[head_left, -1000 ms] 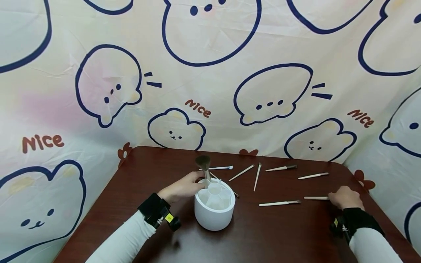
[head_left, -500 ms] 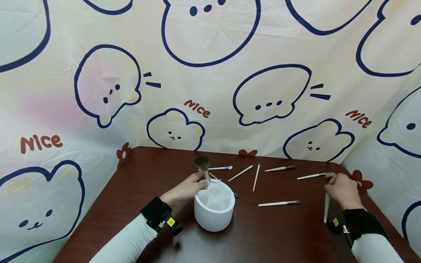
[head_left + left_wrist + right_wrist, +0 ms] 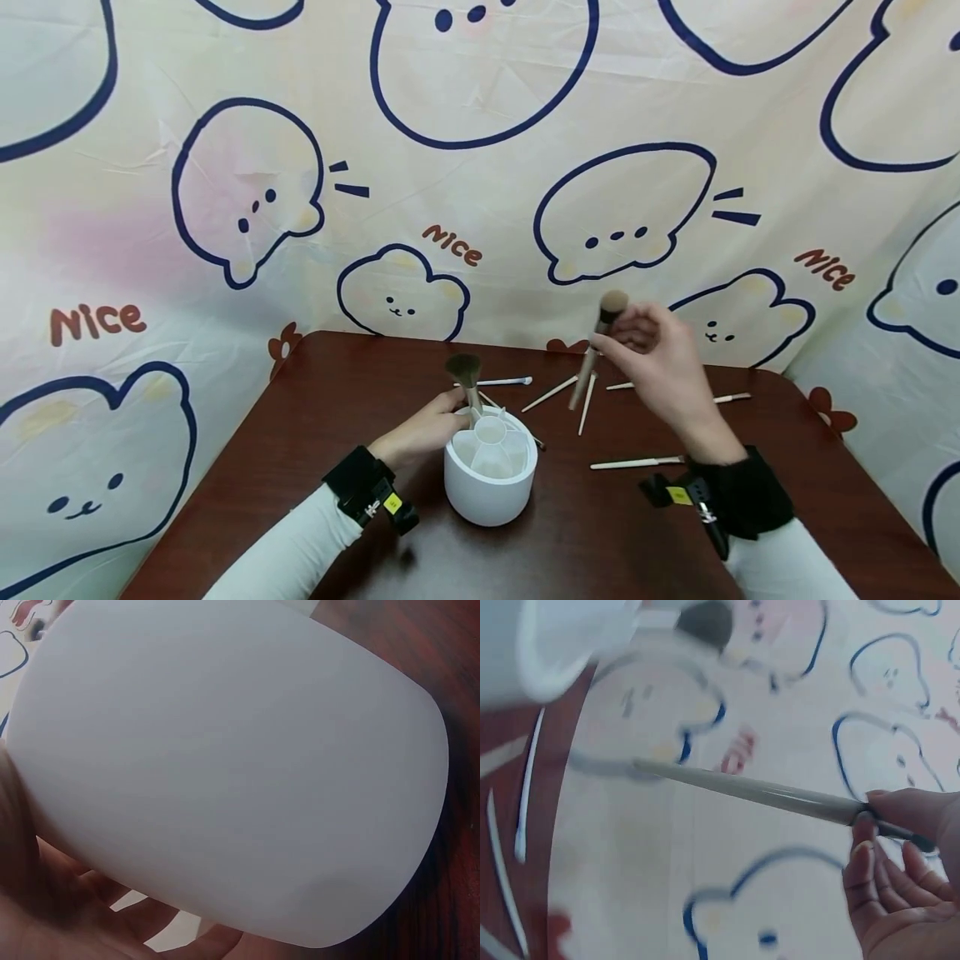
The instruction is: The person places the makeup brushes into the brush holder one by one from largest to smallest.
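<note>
Out across the brown table (image 3: 570, 533), backed by a cartoon-printed cloth (image 3: 465, 192) and strewn with loose pale-handled brushes (image 3: 636, 463), mostly behind and to the right of the white holder (image 3: 487, 500). Topped there, near the left hand (image 3: 423, 429), by a dark fan brush (image 3: 463, 369) with bristles up. Losing sight of parts of the far loose brushes behind the raised right hand (image 3: 663, 367)! Gripping the holder's side with curled left fingers. And over on the right, pinching a thick brush (image 3: 585, 379) between thumb and fingertips near the bristle end; held in mid-air right of the holder, tilted, with bristles uppermost.
</note>
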{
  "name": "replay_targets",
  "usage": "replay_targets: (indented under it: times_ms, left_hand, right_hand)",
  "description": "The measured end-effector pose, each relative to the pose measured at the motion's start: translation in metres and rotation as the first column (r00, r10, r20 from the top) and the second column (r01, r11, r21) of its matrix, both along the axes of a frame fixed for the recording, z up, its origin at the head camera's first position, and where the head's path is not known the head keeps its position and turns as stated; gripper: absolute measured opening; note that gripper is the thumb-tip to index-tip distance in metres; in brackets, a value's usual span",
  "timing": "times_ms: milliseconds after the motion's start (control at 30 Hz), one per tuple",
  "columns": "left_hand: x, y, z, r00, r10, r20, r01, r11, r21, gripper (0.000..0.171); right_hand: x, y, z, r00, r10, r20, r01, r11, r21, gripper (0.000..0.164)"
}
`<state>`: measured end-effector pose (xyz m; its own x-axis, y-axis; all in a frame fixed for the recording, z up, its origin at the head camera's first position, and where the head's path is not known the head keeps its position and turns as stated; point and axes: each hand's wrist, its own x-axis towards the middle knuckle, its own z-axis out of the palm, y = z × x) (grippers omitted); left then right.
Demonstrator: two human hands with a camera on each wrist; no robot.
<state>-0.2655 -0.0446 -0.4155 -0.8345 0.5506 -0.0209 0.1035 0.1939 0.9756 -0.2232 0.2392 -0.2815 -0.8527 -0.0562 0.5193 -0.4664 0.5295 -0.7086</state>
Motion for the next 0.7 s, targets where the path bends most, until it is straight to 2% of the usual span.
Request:
replay_targets:
  times_ms: [67,133,233,367,467,700]
  left_hand:
    - [0.000,0.000,-0.001,1.000,0.004,-0.014,-0.004,1.000,0.005,0.029]
    - [0.001,0.000,-0.002,1.000,0.004,-0.013,-0.004,1.000,0.011,0.030]
    - [0.001,0.000,-0.002,1.000,0.000,-0.009,0.000,1.000,0.000,0.032]
    - [0.001,0.002,-0.004,1.000,-0.008,0.009,0.008,1.000,-0.020,0.040]
    - [0.002,0.002,-0.004,1.000,-0.005,0.012,0.005,1.000,-0.026,0.044]
    - [0.001,0.001,0.000,0.999,0.023,0.033,-0.023,1.000,-0.019,0.039]
  right_hand:
    - [0.002,-0.020,0.006,0.997,0.076,-0.015,-0.077,0.994,-0.076,0.030]
    - [0.003,-0.037,0.009,0.991,0.130,-0.017,-0.132,0.986,-0.107,0.026]
    - [-0.001,-0.054,0.001,0.981,0.193,-0.012,-0.193,0.974,-0.116,0.021]
    - [-0.013,-0.064,-0.026,0.975,0.222,0.004,-0.221,0.972,-0.077,0.018]
    - [-0.020,-0.067,-0.046,0.979,0.203,0.016,-0.203,0.979,-0.022,0.017]
    - [-0.019,-0.072,-0.068,0.975,0.200,0.094,-0.204,0.979,0.026,0.015]
